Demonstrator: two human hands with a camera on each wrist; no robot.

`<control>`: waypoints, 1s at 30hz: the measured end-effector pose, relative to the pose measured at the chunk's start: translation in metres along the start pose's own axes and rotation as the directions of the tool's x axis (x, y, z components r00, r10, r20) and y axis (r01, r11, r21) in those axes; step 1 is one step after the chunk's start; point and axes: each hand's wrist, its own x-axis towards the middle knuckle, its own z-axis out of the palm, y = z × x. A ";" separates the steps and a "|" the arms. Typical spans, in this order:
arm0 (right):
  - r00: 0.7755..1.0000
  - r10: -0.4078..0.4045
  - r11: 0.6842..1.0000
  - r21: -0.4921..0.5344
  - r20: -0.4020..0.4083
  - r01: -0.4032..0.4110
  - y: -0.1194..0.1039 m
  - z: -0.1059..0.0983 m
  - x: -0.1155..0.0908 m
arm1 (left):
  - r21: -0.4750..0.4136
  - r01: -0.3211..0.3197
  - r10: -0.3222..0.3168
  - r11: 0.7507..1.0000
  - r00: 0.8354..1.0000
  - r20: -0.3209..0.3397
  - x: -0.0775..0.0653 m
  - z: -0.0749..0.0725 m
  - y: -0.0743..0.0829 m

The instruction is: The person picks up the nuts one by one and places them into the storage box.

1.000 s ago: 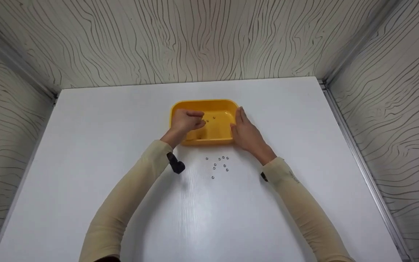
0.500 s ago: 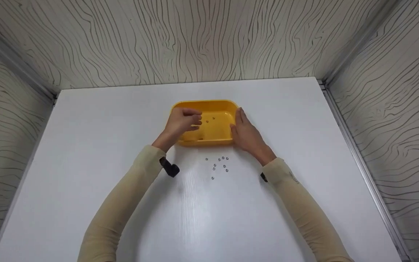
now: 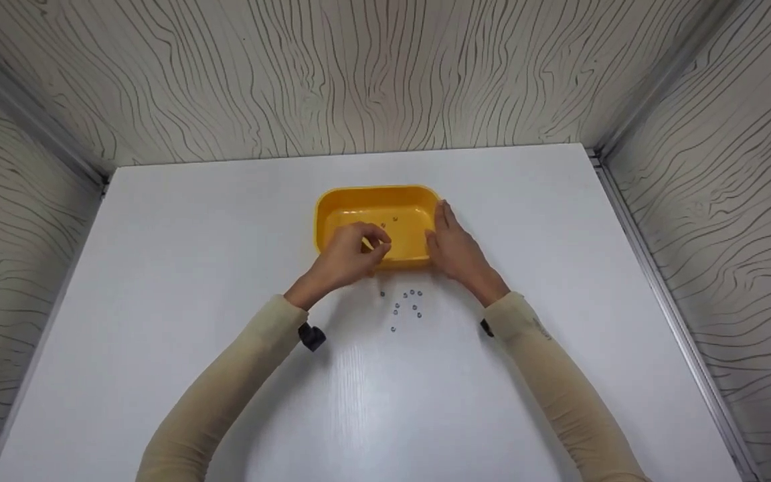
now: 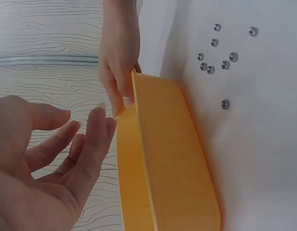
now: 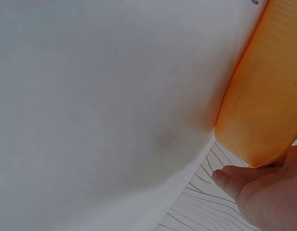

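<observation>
A yellow plastic tub [image 3: 380,195] stands on the white table toward its far side. Two small nuts [image 3: 395,219] show on its floor. My right hand [image 3: 458,253] grips the tub's right end, thumb on the inside and fingers along the outer wall. Over the tub's near left part is my left hand [image 3: 352,254], fingers loosely bent. In the left wrist view a gap shows between its thumb and fingertips, with nothing in it. Several shiny metal hex nuts [image 4: 225,65] lie scattered on the table on the near side of the tub.
The white table [image 3: 178,268] is bounded at the back and sides by panels [image 3: 372,80] with a wood-grain line pattern. Metal rails [image 3: 666,308] run along the side edges. A black wrist camera [image 3: 312,337] hangs under the left sleeve.
My left hand first draws back left inside the tub, then comes toward the near rim and slightly right. My right hand keeps its place on the tub. The nuts on the table stay put.
</observation>
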 end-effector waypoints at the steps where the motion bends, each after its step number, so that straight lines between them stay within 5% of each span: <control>1: 1.000 -0.001 1.000 0.000 -0.001 0.001 0.000 0.000 0.000 | 0.017 -0.017 0.016 1.000 1.000 0.004 -0.002 0.002 0.000; 8: 0.999 -0.032 0.999 -0.007 -0.016 0.032 0.000 0.000 0.001 | 0.171 -0.130 0.129 0.977 0.992 0.018 -0.014 0.012 -0.002; 13: 0.999 -0.036 0.999 -0.008 -0.019 0.036 0.001 0.001 0.002 | 0.284 -0.199 0.194 0.938 0.980 0.048 -0.023 0.021 -0.010; 30: 1.000 0.002 1.000 -0.015 0.000 -0.002 -0.001 -0.001 0.000 | 0.572 -0.405 0.403 0.713 0.905 0.138 -0.036 0.055 -0.051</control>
